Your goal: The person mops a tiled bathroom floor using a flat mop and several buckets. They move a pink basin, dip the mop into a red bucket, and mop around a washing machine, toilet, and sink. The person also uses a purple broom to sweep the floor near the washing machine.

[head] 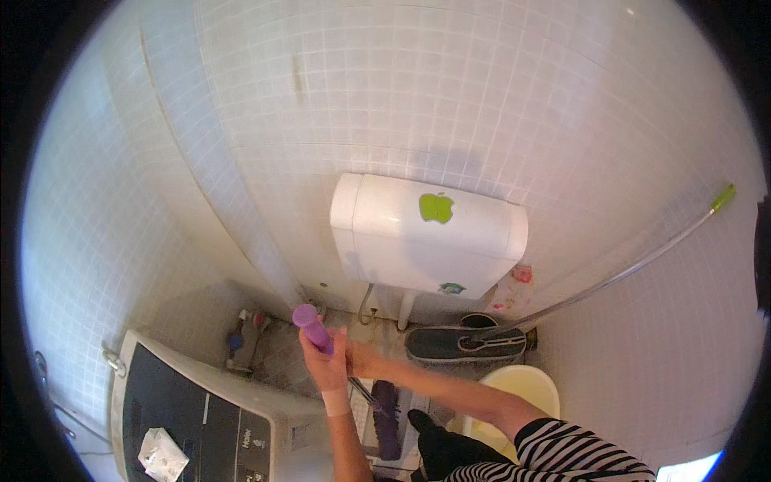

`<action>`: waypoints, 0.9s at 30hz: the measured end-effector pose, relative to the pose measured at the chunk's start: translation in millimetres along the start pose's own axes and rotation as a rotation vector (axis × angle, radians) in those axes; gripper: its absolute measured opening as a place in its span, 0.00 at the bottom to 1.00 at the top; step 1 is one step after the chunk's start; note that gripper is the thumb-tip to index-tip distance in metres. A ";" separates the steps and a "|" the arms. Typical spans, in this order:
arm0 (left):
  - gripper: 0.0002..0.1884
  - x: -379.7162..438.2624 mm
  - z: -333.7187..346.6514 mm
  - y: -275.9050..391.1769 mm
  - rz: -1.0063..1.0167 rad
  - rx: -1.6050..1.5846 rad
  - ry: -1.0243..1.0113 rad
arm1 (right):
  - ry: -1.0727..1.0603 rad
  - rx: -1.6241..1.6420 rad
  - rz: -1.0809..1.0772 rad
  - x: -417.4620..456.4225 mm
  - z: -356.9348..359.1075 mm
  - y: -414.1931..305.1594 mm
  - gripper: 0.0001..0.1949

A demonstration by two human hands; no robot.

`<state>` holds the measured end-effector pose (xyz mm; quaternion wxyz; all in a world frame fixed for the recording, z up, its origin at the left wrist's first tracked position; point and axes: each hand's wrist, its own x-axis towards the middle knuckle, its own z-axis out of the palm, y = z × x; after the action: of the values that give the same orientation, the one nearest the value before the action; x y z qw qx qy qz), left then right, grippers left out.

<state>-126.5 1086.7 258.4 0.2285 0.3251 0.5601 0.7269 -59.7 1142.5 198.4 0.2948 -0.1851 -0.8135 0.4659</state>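
My left hand [325,364] is wrapped around the purple handle [315,330] of a long tool, near its rounded top end. Behind it, my right hand [358,359] is closed around the same tool a little lower down, partly hidden by the left hand and wrist. A dark metal pole [361,390] runs down from the hands towards a dark purple head [386,419], which lies low by a pale floor fixture; the kind of tool cannot be told for certain.
A white cistern [373,241] hangs on the tiled wall ahead. A Haier top-loading washing machine [277,416] stands at left, with a crumpled white packet [162,455] on its lid. A grey flat mop [427,344] leans at right beside a pale yellow bucket [545,385]. Valves [236,341] are near the left corner.
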 end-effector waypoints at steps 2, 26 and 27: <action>0.23 6.2 25.6 -12.6 -0.071 -0.014 0.019 | -0.295 -0.361 0.071 9.8 -66.2 -22.1 0.19; 0.22 -49.5 131.1 -14.7 -0.071 0.294 -0.198 | 0.023 -0.937 0.511 117.7 -322.9 12.2 0.18; 0.22 -51.2 137.6 -13.2 -0.071 0.298 -0.218 | 0.033 -0.971 0.483 113.4 -324.8 15.5 0.19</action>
<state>8.4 1146.2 256.8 0.2626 0.4124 0.6446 0.5878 66.5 1426.3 347.1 0.0725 -0.4888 -0.8649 0.0877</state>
